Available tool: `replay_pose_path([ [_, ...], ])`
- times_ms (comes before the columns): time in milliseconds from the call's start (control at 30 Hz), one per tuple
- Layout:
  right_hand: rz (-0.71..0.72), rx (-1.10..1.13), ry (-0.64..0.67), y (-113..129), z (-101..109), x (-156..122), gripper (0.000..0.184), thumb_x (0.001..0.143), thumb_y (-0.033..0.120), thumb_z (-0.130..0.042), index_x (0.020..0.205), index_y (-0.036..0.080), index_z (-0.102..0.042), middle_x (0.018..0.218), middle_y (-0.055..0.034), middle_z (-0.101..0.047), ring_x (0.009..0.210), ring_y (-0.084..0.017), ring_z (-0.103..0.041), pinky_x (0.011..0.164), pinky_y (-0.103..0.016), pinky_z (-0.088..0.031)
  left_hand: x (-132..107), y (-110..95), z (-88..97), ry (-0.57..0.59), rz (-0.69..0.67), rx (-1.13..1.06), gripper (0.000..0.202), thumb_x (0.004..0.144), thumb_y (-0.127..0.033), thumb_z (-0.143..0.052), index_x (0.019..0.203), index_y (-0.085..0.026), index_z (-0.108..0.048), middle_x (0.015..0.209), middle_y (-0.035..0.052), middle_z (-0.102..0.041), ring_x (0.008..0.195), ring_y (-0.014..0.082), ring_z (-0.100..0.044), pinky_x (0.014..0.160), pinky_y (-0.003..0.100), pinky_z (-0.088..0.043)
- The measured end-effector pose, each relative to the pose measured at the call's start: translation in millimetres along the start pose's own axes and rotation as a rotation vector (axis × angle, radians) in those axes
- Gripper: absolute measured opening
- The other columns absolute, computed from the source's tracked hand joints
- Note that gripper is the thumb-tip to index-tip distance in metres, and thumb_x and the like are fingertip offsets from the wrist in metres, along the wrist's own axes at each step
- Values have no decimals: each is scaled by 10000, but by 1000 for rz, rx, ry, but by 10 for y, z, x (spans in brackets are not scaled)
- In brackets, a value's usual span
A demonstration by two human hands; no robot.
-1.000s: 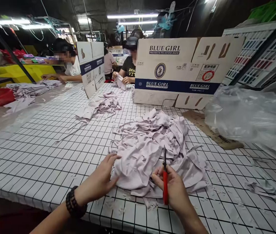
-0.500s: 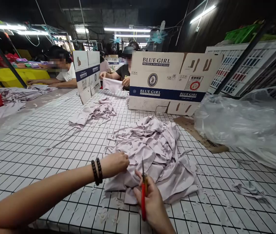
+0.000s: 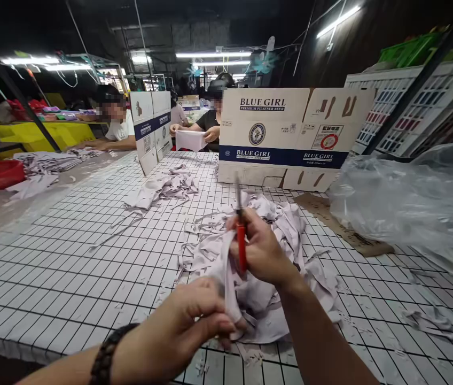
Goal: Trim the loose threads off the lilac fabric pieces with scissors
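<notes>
In my right hand [image 3: 264, 248] is a pair of red-handled scissors [image 3: 241, 240], blades pointing up and away from me. The same hand has hold of the upper end of a pale lilac fabric piece [image 3: 230, 289]. My left hand [image 3: 182, 321], with dark bead bracelets at the wrist, is closed on the lower end of that piece, slightly blurred. Between the hands the cloth hangs stretched in a narrow fold. Behind and below it lies a heap of the same pale fabric pieces [image 3: 290, 224], partly hidden by my hands.
A smaller fabric pile [image 3: 166, 187] lies farther left on the grid-patterned table [image 3: 102, 272]. Printed cardboard panels [image 3: 266, 128] stand at the back. Clear plastic bags [image 3: 406, 198] and brown paper [image 3: 342, 227] are to the right. Scraps are scattered around. Co-workers sit opposite, one holding cloth [image 3: 190, 140].
A fabric piece has been lifted from the heap and is now between both hands. My right hand rose with the scissors; my left came back toward me. The view shifted slightly left.
</notes>
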State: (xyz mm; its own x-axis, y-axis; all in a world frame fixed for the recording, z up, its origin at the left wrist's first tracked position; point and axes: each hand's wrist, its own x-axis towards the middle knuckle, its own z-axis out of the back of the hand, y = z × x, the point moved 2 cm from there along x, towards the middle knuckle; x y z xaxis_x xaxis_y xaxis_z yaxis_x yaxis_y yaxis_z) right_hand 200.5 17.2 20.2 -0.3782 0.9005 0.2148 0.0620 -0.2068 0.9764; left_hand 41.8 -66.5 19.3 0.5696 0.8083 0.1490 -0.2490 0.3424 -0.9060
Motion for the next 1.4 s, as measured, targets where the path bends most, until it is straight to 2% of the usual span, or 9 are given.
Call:
replay_pose_path([
  [133,-210,-92,188,-179,-141,256,273,660,114,-702,891,192,-577,669,65,-505,539,-87,-458,451,-201,-352,21,269,-268,-239,231,-516,329,888,-421,-581,737,-165,-722,769,78,-706,855,216,-629,808,308,-472],
  [300,-315,-44,64,-624,25,-165,286,706,263,-729,874,201,-505,837,22,-562,525,-57,-409,472,-212,-357,-84,579,-349,-482,373,-749,323,797,-462,-683,697,-156,-705,951,99,-712,1026,235,-592,880,290,-436],
  [533,-410,474,-29,-933,-442,-668,469,635,411,-843,789,217,-445,625,96,-459,473,-37,-377,452,-166,-321,-89,513,-367,-447,278,-701,362,823,-484,-657,705,-142,-681,711,37,-654,738,148,-600,754,261,-487],
  [700,-363,378,-28,-788,-451,-695,429,663,431,-820,838,228,-484,920,4,-602,577,-78,-502,556,-231,-470,-124,500,-361,-503,238,-640,368,826,-495,-652,865,-131,-687,694,13,-604,613,127,-590,605,254,-530],
  [867,-358,428,88,-790,-425,-787,419,682,365,-826,868,236,-474,703,72,-507,535,-81,-489,508,-208,-414,-140,570,-407,-438,230,-614,363,895,-481,-560,842,-131,-639,641,-8,-558,473,90,-552,471,211,-495],
  [967,-296,295,-45,-865,-372,-812,362,721,343,-805,776,211,-473,699,67,-486,574,-72,-423,522,-190,-363,-167,582,-374,-482,186,-460,354,908,-460,-542,810,-137,-650,768,35,-545,538,104,-573,431,198,-474],
  [1100,-324,215,-62,-902,-299,-802,338,758,404,-762,802,209,-489,718,58,-491,576,-79,-389,519,-199,-334,-211,580,-329,-573,100,-276,336,897,-419,-566,756,-138,-685,1033,149,-557,912,236,-608,442,186,-481],
  [1267,-321,60,-13,-802,-186,-825,339,756,467,-727,837,206,-526,693,46,-499,571,-100,-413,538,-229,-363,-172,615,-403,-491,81,-452,357,910,-429,-550,771,-126,-676,885,99,-648,435,64,-509,407,214,-455],
  [1400,-271,-367,-170,-559,13,-1005,374,669,478,-754,866,229,-556,769,-4,-577,651,-172,-522,611,-284,-438,-139,641,-412,-507,85,-351,336,930,-403,-530,780,-138,-673,589,5,-555,477,107,-553,513,232,-479],
])
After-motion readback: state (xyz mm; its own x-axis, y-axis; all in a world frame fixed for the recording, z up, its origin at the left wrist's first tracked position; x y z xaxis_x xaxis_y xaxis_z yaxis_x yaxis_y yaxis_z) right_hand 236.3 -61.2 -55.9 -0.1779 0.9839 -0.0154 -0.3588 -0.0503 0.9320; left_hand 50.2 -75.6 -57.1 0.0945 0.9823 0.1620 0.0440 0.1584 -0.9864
